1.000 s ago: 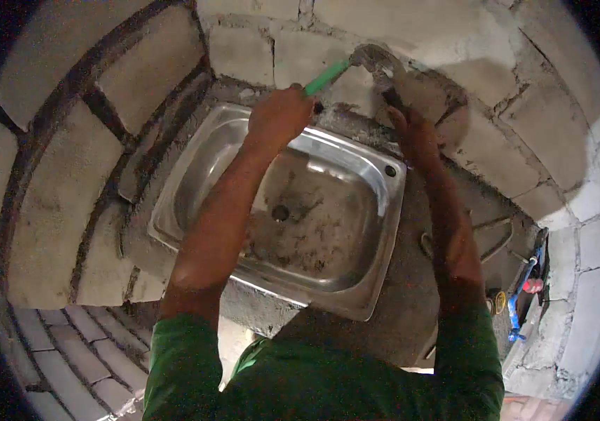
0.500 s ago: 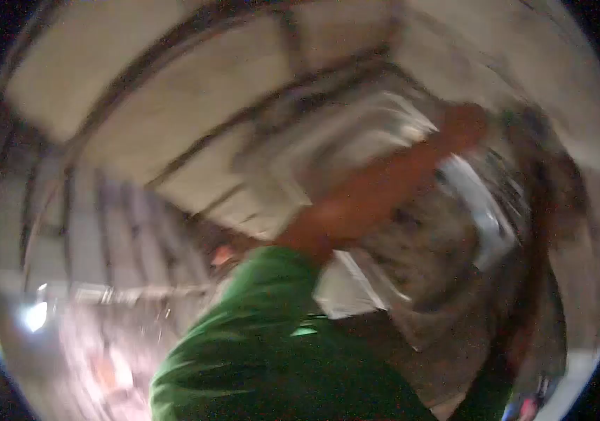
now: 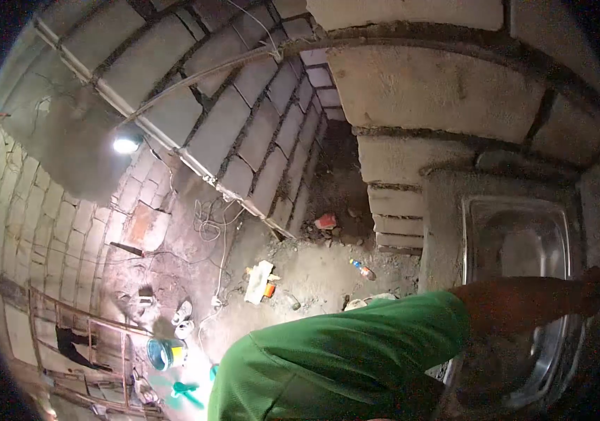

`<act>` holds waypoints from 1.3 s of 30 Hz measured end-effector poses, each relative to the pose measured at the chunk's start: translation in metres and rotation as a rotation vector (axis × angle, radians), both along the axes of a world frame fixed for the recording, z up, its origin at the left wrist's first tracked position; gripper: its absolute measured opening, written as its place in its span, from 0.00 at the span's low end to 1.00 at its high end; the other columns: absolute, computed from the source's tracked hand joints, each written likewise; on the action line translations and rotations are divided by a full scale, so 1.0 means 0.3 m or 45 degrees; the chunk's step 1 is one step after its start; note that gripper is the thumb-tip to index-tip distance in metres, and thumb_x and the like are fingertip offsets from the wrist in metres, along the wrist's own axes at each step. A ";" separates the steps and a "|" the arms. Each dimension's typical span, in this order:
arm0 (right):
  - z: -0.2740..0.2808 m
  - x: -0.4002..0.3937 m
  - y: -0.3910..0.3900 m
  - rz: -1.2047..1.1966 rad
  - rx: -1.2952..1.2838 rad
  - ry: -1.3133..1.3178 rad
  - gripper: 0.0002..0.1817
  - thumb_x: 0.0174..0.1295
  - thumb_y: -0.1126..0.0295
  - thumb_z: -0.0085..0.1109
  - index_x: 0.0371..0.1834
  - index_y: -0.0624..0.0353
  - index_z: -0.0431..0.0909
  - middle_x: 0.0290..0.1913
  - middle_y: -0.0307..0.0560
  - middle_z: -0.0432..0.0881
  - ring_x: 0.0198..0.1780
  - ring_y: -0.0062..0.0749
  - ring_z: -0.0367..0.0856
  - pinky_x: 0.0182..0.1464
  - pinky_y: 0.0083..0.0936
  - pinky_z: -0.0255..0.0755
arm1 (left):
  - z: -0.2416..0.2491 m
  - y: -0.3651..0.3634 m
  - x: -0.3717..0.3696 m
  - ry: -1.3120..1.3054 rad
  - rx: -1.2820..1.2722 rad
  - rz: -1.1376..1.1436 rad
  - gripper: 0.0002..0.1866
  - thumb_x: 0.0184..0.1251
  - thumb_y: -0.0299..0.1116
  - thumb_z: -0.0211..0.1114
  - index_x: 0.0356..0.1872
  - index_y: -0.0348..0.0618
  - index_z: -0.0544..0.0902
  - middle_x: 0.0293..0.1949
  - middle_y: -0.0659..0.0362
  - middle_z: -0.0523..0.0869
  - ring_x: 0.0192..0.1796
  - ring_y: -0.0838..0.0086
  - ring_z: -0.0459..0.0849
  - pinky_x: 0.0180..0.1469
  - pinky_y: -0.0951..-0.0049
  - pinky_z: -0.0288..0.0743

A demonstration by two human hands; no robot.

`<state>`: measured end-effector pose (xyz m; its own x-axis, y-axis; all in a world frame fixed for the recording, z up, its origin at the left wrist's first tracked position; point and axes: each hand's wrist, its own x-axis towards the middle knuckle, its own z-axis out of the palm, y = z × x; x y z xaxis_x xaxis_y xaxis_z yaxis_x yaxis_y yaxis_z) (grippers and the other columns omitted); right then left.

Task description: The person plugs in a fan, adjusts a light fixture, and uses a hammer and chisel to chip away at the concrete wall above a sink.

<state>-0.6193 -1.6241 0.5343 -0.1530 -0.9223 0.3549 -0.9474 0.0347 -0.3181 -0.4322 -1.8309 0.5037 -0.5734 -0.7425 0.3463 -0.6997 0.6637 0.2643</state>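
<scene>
My left arm, in a green sleeve, reaches right across a shiny metal sink (image 3: 467, 242). At the end of it my left hand (image 3: 593, 289) is beyond the sink's far rim, close to the grey wall surface at the right edge. It lies in shadow, with its fingers too dark to make out, and I cannot tell whether it holds anything. The forearm covers the middle of the sink. Rough grey cement (image 3: 443, 210) surrounds the basin. My right hand is out of view.
Pale block walls (image 3: 426, 91) rise above. A bright lamp (image 3: 126, 144) hangs by a long pipe (image 3: 191, 163). On the dusty floor are a bucket (image 3: 166, 354), a small bottle (image 3: 363, 269), a white block (image 3: 258, 282), a red piece (image 3: 326, 222) and a cable (image 3: 221, 281).
The blurred view has swung, so the sink now appears farther right and more floor shows at left. My left arm, earlier slanting up across the basin, now lies nearly level in view.
</scene>
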 end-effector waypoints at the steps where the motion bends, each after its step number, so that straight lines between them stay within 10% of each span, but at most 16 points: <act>1: -0.009 -0.003 -0.001 0.011 0.003 -0.001 0.20 0.73 0.61 0.45 0.54 0.66 0.77 0.42 0.57 0.83 0.47 0.48 0.81 0.53 0.36 0.73 | 0.005 0.013 0.005 0.015 0.007 0.004 0.18 0.62 0.43 0.63 0.47 0.42 0.86 0.48 0.49 0.84 0.51 0.54 0.81 0.57 0.50 0.71; 3: -0.036 -0.027 0.015 0.031 0.016 -0.013 0.20 0.73 0.61 0.45 0.54 0.66 0.77 0.42 0.57 0.83 0.47 0.47 0.80 0.53 0.36 0.73 | 0.014 0.071 0.003 0.072 0.034 -0.035 0.20 0.63 0.43 0.63 0.49 0.39 0.85 0.50 0.47 0.83 0.52 0.52 0.80 0.60 0.48 0.70; 5: -0.057 -0.027 0.055 0.017 0.015 -0.028 0.20 0.73 0.61 0.45 0.53 0.66 0.78 0.42 0.57 0.83 0.48 0.47 0.80 0.54 0.36 0.72 | -0.237 -0.055 -0.102 0.216 -0.678 -0.217 0.14 0.60 0.40 0.66 0.40 0.41 0.87 0.43 0.50 0.85 0.47 0.57 0.83 0.54 0.51 0.74; 6: -0.055 -0.016 0.083 -0.015 0.006 -0.019 0.20 0.73 0.61 0.45 0.53 0.66 0.78 0.42 0.57 0.83 0.48 0.47 0.80 0.54 0.36 0.72 | -0.040 0.105 0.078 0.439 -0.055 -0.161 0.11 0.57 0.36 0.67 0.38 0.42 0.87 0.43 0.51 0.85 0.48 0.58 0.83 0.55 0.52 0.74; 9: -0.006 0.044 0.117 -0.103 -0.042 -0.029 0.20 0.73 0.61 0.45 0.53 0.66 0.78 0.42 0.57 0.83 0.48 0.47 0.80 0.54 0.36 0.72 | 0.125 0.257 0.277 0.135 -0.321 -0.223 0.10 0.62 0.36 0.64 0.37 0.41 0.86 0.39 0.47 0.84 0.47 0.55 0.83 0.52 0.52 0.77; 11: 0.056 0.079 0.113 -0.154 -0.123 -0.170 0.20 0.73 0.61 0.45 0.53 0.66 0.78 0.42 0.56 0.83 0.49 0.47 0.80 0.54 0.36 0.72 | 0.283 0.301 0.317 0.093 0.241 -0.095 0.14 0.61 0.39 0.64 0.35 0.37 0.86 0.34 0.46 0.86 0.43 0.50 0.86 0.48 0.50 0.80; 12: 0.136 0.158 0.140 -0.173 -0.321 -0.369 0.20 0.70 0.56 0.53 0.51 0.62 0.81 0.41 0.55 0.85 0.40 0.42 0.81 0.45 0.35 0.75 | 0.244 0.221 0.296 -0.262 -0.155 -0.289 0.15 0.63 0.40 0.61 0.37 0.37 0.86 0.36 0.45 0.87 0.40 0.49 0.87 0.47 0.49 0.80; 15: 0.168 0.118 0.132 0.024 -0.668 0.028 0.19 0.70 0.55 0.53 0.45 0.62 0.82 0.34 0.51 0.83 0.36 0.38 0.78 0.41 0.36 0.72 | 0.270 0.152 0.292 -0.066 0.024 -0.197 0.18 0.66 0.44 0.59 0.38 0.38 0.86 0.38 0.45 0.87 0.42 0.48 0.86 0.47 0.50 0.79; 17: 0.334 0.240 0.199 -0.196 -0.467 -0.665 0.16 0.69 0.57 0.53 0.41 0.60 0.78 0.26 0.46 0.76 0.30 0.36 0.77 0.35 0.31 0.72 | 0.326 0.200 0.347 -0.071 -0.010 -0.275 0.19 0.68 0.45 0.58 0.41 0.37 0.85 0.38 0.43 0.86 0.42 0.48 0.86 0.46 0.50 0.79; 22: 0.331 0.171 0.352 -0.144 -0.543 -0.224 0.14 0.65 0.59 0.59 0.37 0.61 0.76 0.24 0.47 0.75 0.25 0.37 0.76 0.29 0.34 0.68 | 0.331 0.521 0.585 0.105 0.223 -0.122 0.20 0.74 0.46 0.51 0.49 0.37 0.77 0.33 0.40 0.84 0.38 0.45 0.84 0.41 0.47 0.77; 30: 0.057 0.052 0.785 -0.586 -0.177 0.779 0.26 0.63 0.46 0.58 0.42 0.62 0.78 0.28 0.61 0.81 0.31 0.58 0.80 0.32 0.46 0.69 | -0.191 0.788 0.968 -0.190 0.165 -0.276 0.13 0.66 0.36 0.56 0.48 0.44 0.80 0.29 0.48 0.84 0.34 0.49 0.86 0.37 0.48 0.78; 32: 0.125 0.202 0.812 -0.832 0.364 0.434 0.30 0.60 0.42 0.60 0.48 0.61 0.79 0.32 0.64 0.82 0.36 0.59 0.82 0.36 0.47 0.72 | -0.256 0.819 0.984 0.024 0.135 -0.275 0.11 0.62 0.33 0.58 0.43 0.43 0.83 0.28 0.52 0.84 0.33 0.51 0.87 0.34 0.49 0.79; 39: -0.238 -0.115 1.034 -0.797 0.377 0.439 0.29 0.58 0.46 0.62 0.53 0.59 0.80 0.43 0.65 0.83 0.44 0.60 0.83 0.43 0.48 0.75 | -0.093 0.873 0.912 -0.699 0.404 -0.088 0.13 0.60 0.33 0.61 0.43 0.43 0.86 0.43 0.50 0.88 0.56 0.54 0.81 0.64 0.43 0.65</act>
<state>-0.6538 -1.3138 0.4629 -0.6027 -0.7644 0.2290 -0.7671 0.6341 0.0978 -0.1587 -1.5692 0.4757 -0.6552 -0.7156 -0.2419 -0.7475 0.6605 0.0706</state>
